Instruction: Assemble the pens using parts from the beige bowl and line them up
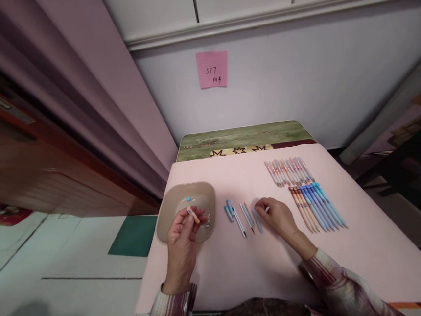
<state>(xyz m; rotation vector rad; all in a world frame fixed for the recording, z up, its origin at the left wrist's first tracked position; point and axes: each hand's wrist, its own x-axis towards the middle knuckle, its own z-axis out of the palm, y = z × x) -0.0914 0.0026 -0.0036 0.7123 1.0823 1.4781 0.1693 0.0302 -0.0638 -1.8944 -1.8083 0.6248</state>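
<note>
My left hand (182,232), raised over the near part of a beige bin (161,231), pinches a short orange pen piece (193,215) between thumb and fingers. Small white pieces (207,220) and a blue piece (188,199) lie inside the bin. My right hand (278,216) is closed, its fingertips at the upper end of a pale blue pen barrel (258,221) on the table. Left of that hand are an orange-tan slim part (249,212), a grey-blue part (246,217), white pen parts (239,222) and short bright blue pieces (229,211).
Two rows of pens lie at the right: whitish patterned pens (289,172) behind, brown, orange and blue pens (316,207) in front. A pink cover (231,274) lies over the table. A wall with a pink note (212,69) stands behind; a curtain (116,87) hangs left.
</note>
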